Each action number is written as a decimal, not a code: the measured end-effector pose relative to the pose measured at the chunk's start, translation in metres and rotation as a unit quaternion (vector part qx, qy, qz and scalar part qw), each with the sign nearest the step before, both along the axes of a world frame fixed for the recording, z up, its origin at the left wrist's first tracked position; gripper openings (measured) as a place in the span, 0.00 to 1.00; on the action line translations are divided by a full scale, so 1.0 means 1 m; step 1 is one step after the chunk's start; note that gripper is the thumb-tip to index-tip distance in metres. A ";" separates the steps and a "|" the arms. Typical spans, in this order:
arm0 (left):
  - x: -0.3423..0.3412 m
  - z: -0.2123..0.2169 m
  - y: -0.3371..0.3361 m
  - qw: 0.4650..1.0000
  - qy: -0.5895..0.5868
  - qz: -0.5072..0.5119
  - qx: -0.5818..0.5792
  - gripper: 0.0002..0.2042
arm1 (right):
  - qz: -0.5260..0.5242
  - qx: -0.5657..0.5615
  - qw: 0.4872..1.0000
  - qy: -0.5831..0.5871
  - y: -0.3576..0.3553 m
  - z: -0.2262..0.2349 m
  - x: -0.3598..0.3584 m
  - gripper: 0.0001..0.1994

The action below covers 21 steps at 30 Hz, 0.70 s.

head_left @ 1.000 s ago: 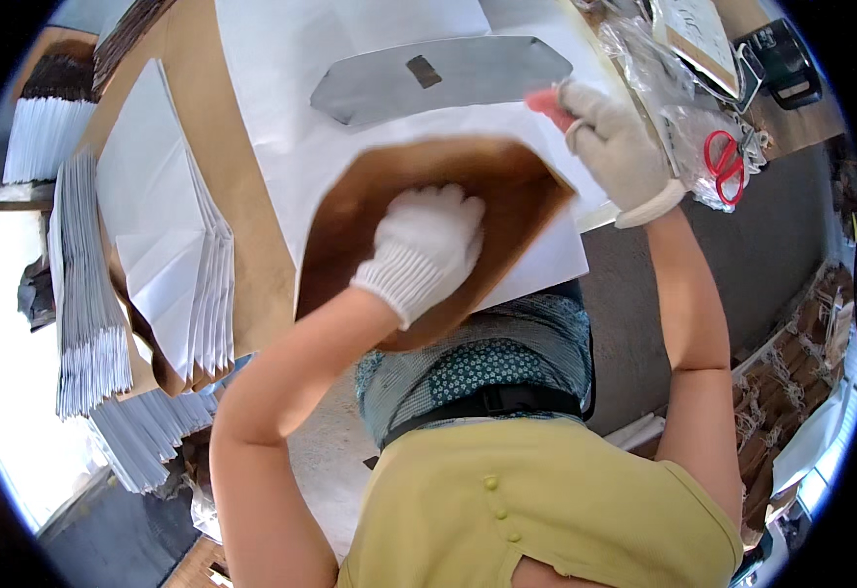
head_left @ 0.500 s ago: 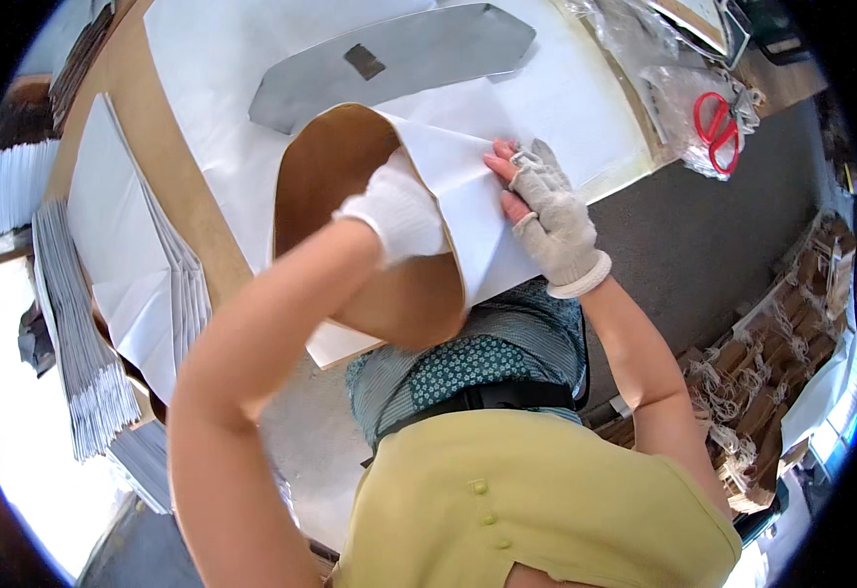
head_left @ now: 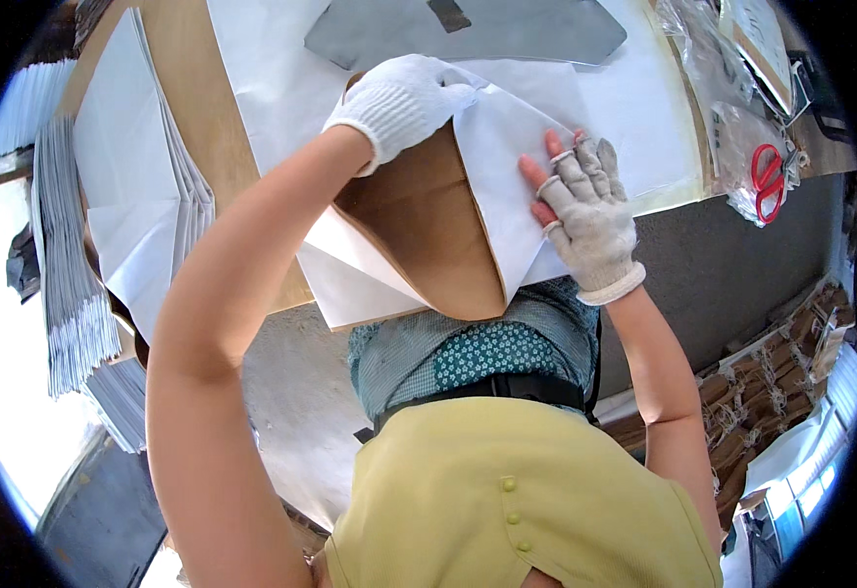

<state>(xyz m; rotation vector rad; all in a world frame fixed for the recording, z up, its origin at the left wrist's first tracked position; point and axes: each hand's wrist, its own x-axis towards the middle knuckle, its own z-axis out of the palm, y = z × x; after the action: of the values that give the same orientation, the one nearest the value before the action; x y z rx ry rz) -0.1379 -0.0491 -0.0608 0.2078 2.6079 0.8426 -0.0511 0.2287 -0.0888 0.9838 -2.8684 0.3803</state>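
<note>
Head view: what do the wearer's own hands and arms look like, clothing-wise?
The left hand wears a white knitted glove with a ribbed cuff. The right hand wears a greyish glove with a cream cuff edge; its thumb and at least two fingers have bare tips. No sleeves show on either forearm.

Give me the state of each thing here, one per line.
Left hand: gloved, at bag's upper edge, grip unclear
Right hand: gloved, some fingertips bare, open against bag
White paper bag: mouth open, brown inside showing
Grey plate: lying flat
Red-handled scissors: blades unclear
Folded white papers: stacked, slightly fanned
</note>
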 end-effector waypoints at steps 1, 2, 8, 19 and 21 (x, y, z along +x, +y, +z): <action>0.001 0.001 0.004 1.000 -0.009 0.008 -0.020 0.20 | 0.036 0.003 0.999 0.003 -0.002 -0.002 0.006 0.25; 0.004 0.001 0.007 0.999 -0.021 0.016 -0.044 0.20 | 0.073 0.006 0.997 0.005 -0.005 -0.007 0.021 0.24; 0.008 0.017 0.022 0.989 -0.059 0.070 -0.113 0.21 | 0.174 -0.027 0.982 -0.068 -0.011 -0.003 0.010 0.31; 0.143 0.052 -0.056 0.942 0.172 0.234 0.167 0.32 | 0.098 -0.019 0.995 -0.026 -0.062 -0.002 -0.047 0.41; 0.168 -0.001 -0.065 0.948 0.195 0.237 0.086 0.37 | 0.122 -0.014 0.992 -0.010 -0.075 -0.007 -0.059 0.41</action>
<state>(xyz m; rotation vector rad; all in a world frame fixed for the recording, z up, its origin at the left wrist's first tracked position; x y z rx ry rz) 0.0303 -0.1140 -0.0619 -0.2463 3.0093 1.3081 -0.1097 0.1534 -0.0954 1.3364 -2.7569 0.4482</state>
